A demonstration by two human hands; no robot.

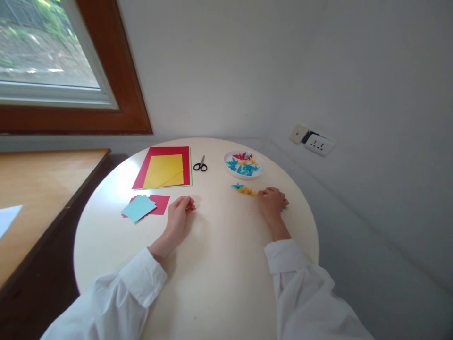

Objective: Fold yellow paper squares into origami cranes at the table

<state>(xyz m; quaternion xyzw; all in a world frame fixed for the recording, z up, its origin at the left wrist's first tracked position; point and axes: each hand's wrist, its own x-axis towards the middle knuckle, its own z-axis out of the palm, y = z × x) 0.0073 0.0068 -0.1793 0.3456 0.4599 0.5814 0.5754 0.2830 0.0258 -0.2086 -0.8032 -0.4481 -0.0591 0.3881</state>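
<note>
My left hand [178, 216] rests on the round white table with its fingers curled closed; whatever they hold, if anything, is hidden. Over on the right, my right hand [272, 204] is closed at the end of a short row of small folded paper cranes. A yellow paper crane [249, 191] lies at its fingertips, and a blue paper crane [238, 186] is at the row's far left end. Bits of blue and yellow paper [285, 208] show from beneath the right hand, mostly covered. Behind the row, a white dish [262, 173] holds several blue, red and yellow cranes.
Small black-handled scissors [200, 166] lie at the back middle. Large red sheets [140, 178] with a yellow sheet [164, 170] on top are at the back left. Light blue paper squares [138, 208] overlap red paper [163, 204] beside my left hand. Walls border the table behind and right.
</note>
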